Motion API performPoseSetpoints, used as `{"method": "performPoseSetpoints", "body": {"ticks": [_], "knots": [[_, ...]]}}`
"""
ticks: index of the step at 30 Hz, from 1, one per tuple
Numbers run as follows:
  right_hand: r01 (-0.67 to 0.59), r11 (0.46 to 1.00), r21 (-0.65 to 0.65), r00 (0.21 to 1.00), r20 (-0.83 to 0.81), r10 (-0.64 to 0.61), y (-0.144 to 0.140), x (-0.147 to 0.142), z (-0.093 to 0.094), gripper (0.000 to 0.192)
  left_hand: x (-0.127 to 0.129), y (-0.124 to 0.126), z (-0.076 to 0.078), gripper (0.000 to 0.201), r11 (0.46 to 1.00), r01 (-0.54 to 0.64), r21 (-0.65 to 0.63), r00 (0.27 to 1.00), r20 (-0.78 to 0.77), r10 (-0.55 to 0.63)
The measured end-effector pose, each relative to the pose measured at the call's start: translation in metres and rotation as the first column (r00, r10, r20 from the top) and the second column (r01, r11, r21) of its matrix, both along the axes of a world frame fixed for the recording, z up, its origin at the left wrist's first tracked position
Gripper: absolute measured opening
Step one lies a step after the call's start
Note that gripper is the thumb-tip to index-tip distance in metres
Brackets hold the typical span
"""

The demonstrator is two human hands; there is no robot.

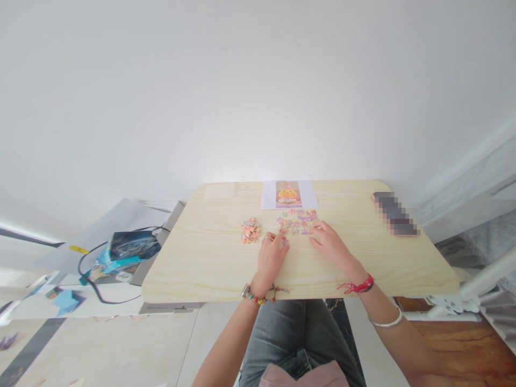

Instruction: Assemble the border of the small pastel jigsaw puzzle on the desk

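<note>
Resting my left hand (271, 257) and right hand (329, 244) flat, fingers loose, on the puzzle pieces (297, 221); they're looking light and thin, so I'm pinching edges.

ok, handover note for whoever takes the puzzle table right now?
Left hand: flat on the table, fingertips at a loose piece, holding nothing visible.
Right hand: fingers resting at the right edge of the spread pieces.
Small pile of pieces sits apart to the left.
Reference picture lies at the far edge.
Done: pieces spread out and partly grouped; whether any are joined is too small to tell.
Left: most pieces appear unassembled.
</note>
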State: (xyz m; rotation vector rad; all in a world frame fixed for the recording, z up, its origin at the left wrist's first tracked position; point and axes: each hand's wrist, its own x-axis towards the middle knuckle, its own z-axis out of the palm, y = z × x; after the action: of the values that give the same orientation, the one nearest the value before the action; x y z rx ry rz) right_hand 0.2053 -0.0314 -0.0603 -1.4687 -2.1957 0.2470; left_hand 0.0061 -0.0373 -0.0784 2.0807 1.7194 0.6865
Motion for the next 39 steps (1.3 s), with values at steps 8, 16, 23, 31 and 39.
{"method": "performPoseSetpoints", "body": {"ticks": [8,16,23,31,39], "knots": [[0.002,1.000,0.006,0.999,-0.050,-0.001,0.017,0.003,-0.013,0.019,0.002,-0.005,-0.004,0.029,0.998,-0.068,0.014,0.998,-0.009,0.068],[0.075,0.997,-0.009,0.988,-0.138,-0.075,0.022,0.016,-0.020,0.018,0.000,-0.003,0.001,0.036,0.997,-0.075,0.006,0.997,-0.008,0.075],[0.109,0.993,0.035,0.987,-0.126,-0.104,0.022,0.039,-0.013,0.021,-0.003,-0.003,-0.002,0.036,0.996,-0.067,0.059,0.997,0.050,0.064],[0.016,1.000,-0.008,1.000,-0.010,-0.016,0.031,0.051,0.001,0.020,-0.003,-0.002,-0.004,0.028,0.992,-0.079,0.102,0.994,0.088,0.071],[-0.045,0.995,-0.086,0.999,0.016,0.046,0.064,0.016,0.008,0.018,-0.002,-0.002,-0.002,0.021,0.988,-0.092,0.123,0.993,0.085,0.082]]}}
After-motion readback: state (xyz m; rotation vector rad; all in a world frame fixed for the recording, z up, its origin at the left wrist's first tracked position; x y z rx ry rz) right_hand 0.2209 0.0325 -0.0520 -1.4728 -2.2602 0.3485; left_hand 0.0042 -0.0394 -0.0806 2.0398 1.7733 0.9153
